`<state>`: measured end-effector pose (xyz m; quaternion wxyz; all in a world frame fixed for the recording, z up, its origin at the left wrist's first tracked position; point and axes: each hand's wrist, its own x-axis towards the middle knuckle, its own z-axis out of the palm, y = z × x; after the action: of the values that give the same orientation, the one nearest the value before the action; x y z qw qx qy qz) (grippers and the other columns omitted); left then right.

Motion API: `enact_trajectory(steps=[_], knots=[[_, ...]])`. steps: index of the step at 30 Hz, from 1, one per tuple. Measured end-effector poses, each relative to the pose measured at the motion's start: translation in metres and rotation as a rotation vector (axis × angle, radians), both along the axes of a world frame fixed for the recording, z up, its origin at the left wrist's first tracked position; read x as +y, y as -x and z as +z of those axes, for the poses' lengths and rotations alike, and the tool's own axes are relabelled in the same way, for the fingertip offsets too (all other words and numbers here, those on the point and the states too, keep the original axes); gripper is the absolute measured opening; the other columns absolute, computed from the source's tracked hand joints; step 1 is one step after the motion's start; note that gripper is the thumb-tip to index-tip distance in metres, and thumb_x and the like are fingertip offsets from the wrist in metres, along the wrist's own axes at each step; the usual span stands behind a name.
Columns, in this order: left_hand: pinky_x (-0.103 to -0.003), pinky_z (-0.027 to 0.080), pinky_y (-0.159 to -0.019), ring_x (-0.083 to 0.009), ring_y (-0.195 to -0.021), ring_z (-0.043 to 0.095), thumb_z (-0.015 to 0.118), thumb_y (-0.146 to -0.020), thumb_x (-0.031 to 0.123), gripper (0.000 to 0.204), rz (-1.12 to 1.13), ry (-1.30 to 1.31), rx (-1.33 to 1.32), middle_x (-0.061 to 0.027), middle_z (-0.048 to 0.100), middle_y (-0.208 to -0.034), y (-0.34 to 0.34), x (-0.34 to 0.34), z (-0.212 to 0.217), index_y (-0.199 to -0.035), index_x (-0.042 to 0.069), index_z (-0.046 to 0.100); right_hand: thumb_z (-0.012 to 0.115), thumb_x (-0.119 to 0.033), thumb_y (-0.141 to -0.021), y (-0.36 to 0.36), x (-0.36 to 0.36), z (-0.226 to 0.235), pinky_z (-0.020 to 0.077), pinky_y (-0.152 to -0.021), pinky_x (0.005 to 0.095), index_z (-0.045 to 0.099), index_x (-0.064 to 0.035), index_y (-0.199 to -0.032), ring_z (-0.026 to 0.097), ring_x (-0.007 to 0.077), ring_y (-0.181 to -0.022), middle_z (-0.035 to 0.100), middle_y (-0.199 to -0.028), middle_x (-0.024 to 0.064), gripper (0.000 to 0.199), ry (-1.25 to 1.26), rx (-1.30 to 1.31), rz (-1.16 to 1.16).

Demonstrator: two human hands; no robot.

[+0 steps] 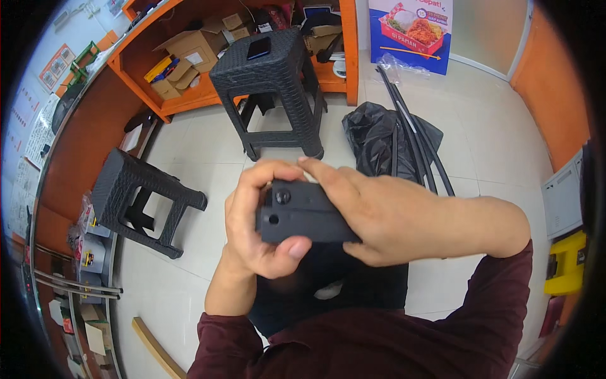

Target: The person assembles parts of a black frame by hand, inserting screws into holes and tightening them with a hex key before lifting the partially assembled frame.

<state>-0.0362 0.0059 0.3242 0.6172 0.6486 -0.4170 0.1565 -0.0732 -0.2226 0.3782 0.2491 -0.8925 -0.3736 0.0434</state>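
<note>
Both of my hands are closed around a black box-shaped part (pixel 304 218) in front of my body. One of its ends shows a round screw-like head and, below it, a small dark hole. My left hand (pixel 241 221) wraps that end, with the thumb along the lower edge and the fingers over the top. From the other side my right hand (pixel 391 218) grips the part, its fingers lying across the upper face and its thumb underneath. The right palm hides the far end of the part, so its full shape cannot be made out.
Ahead stands a black woven-pattern plastic stool (pixel 259 76) with a phone (pixel 259 48) on it. Another black stool (pixel 142 196) is at the left. Black poles (pixel 413 132) lean over a black plastic bag (pixel 369 136) on the floor. An orange shelf (pixel 351 57) holds cardboard boxes.
</note>
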Motion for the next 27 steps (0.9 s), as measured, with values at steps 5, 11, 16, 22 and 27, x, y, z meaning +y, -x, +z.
enact_trajectory(steps=[5,11,16,22,27], knots=[[-0.028,0.048,-0.086,-0.0157,-0.093,0.057,0.074,-0.071,0.02,0.059,-0.009,-0.064,0.042,-0.0093,0.059,-0.106,-0.022,-0.014,0.029,-0.121,-0.002,0.05,0.066,0.003,-0.073,-0.016,-0.016,0.008,0.0559,-0.068,0.0483,0.011,0.0118,-0.155,0.067,0.0473,-0.077,0.057,-0.108,0.0353,0.1,-0.102,-0.113,0.024],[-0.028,0.048,-0.083,-0.0159,-0.09,0.058,0.075,-0.069,0.018,0.058,-0.003,-0.18,0.05,-0.0091,0.061,-0.102,-0.043,-0.012,0.03,-0.12,0.0,0.053,0.066,0.01,-0.071,-0.033,-0.015,0.01,0.0536,-0.083,0.0477,-0.005,0.0068,-0.159,0.064,0.0467,-0.094,0.05,-0.113,0.0311,0.113,0.043,-0.011,-0.002],[-0.028,0.05,-0.071,-0.0145,-0.076,0.06,0.074,-0.067,0.016,0.054,0.084,-0.301,-0.033,-0.0067,0.063,-0.089,-0.075,-0.005,0.028,-0.115,-0.001,0.057,0.066,0.01,-0.07,-0.055,-0.008,-0.014,0.0539,-0.082,0.048,-0.009,0.0052,-0.16,0.063,0.0457,-0.094,0.05,-0.113,0.0303,0.117,0.034,-0.154,-0.051],[-0.027,0.05,-0.073,-0.0137,-0.078,0.06,0.074,-0.066,0.018,0.055,0.058,-0.155,0.037,-0.0064,0.063,-0.089,-0.064,0.006,-0.001,-0.115,0.0,0.056,0.087,-0.027,-0.078,-0.052,0.003,-0.022,0.0479,-0.095,0.0499,-0.006,0.0048,-0.16,0.058,0.048,-0.108,0.047,-0.121,0.0319,0.127,-0.01,-0.076,0.035],[-0.03,0.047,-0.084,-0.0159,-0.094,0.055,0.075,-0.076,0.031,0.059,0.144,-0.18,0.105,-0.0086,0.056,-0.105,-0.064,0.02,-0.012,-0.12,-0.001,0.052,0.061,-0.058,-0.096,-0.061,-0.022,0.007,0.0466,-0.104,0.0451,0.013,0.0062,-0.159,0.055,0.0489,-0.12,0.042,-0.137,0.0314,0.102,-0.037,-0.099,0.012]])
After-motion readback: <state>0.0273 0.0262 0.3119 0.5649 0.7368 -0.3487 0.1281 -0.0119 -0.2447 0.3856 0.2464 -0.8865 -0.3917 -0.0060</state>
